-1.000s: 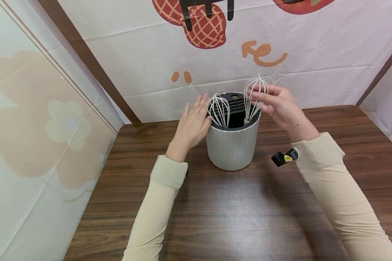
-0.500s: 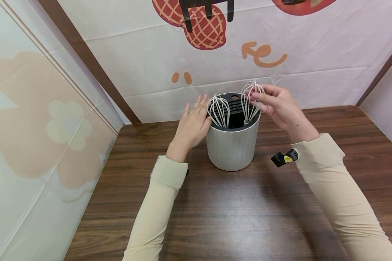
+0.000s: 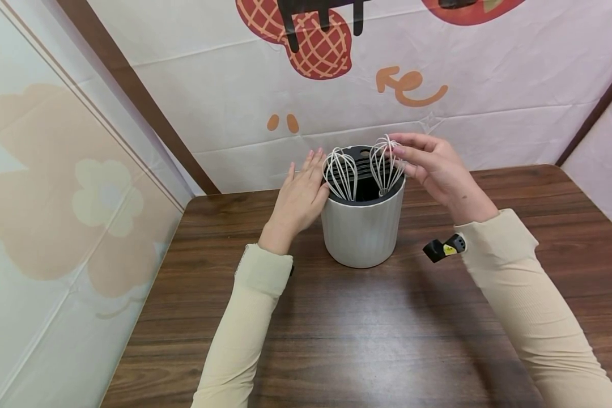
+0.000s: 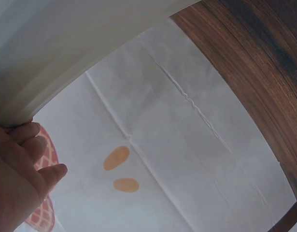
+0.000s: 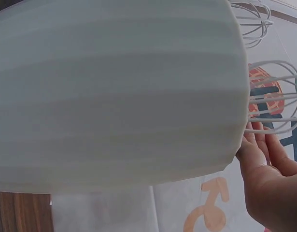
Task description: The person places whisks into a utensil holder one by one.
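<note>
At the far edge of a dark wooden desk (image 3: 367, 334), a ribbed white utensil holder (image 3: 363, 229) already keeps one white wire whisk (image 3: 341, 173); the right hand (image 3: 436, 167) pinches a second whisk (image 3: 386, 164), almost fully lowered in, while the left hand (image 3: 298, 198) rests flat, fingers straight, on the holder's side.

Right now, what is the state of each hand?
Left hand: open, fingers straight, resting on the side of the white holder.
Right hand: pinches the right whisk in the holder.
</note>
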{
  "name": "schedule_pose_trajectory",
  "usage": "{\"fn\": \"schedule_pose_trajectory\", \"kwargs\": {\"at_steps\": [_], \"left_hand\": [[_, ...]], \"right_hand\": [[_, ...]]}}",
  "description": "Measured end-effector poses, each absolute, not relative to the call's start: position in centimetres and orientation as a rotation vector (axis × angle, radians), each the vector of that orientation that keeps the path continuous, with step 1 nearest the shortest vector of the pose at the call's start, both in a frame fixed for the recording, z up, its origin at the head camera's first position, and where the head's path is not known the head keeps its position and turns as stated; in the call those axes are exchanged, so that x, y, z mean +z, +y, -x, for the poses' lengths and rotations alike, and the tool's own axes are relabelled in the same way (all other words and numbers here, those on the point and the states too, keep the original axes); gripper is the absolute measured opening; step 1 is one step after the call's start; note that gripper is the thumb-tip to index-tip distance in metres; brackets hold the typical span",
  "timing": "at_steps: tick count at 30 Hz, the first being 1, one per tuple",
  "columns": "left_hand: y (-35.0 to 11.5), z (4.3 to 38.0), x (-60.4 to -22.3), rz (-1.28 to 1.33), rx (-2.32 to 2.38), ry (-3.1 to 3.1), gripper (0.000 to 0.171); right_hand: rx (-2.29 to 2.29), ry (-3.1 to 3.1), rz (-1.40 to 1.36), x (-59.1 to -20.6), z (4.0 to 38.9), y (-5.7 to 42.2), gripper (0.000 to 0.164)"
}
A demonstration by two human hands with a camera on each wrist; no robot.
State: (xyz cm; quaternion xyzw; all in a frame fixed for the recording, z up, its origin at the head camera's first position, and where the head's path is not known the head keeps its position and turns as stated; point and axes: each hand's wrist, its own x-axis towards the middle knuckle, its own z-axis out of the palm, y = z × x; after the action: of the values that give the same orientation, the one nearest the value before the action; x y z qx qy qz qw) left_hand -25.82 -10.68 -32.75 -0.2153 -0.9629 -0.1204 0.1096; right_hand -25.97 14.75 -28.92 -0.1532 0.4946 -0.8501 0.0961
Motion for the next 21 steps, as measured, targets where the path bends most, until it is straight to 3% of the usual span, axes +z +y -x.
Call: {"fn": "schedule_pose_trajectory", "kwargs": {"at_steps": [13,21], "left_hand": [[-10.8,25.8,-32.7,0.64,-0.374,-2.83,0.056],[-11.3,25.6,-32.9,0.659,-0.619,-2.827,0.059]], "right_hand": [[-2.489,1.501,0.513,-29.1,25.9,15.0,0.018],[-2.476,1.651,0.522,-29.5,25.8,16.3,0.019]]}}
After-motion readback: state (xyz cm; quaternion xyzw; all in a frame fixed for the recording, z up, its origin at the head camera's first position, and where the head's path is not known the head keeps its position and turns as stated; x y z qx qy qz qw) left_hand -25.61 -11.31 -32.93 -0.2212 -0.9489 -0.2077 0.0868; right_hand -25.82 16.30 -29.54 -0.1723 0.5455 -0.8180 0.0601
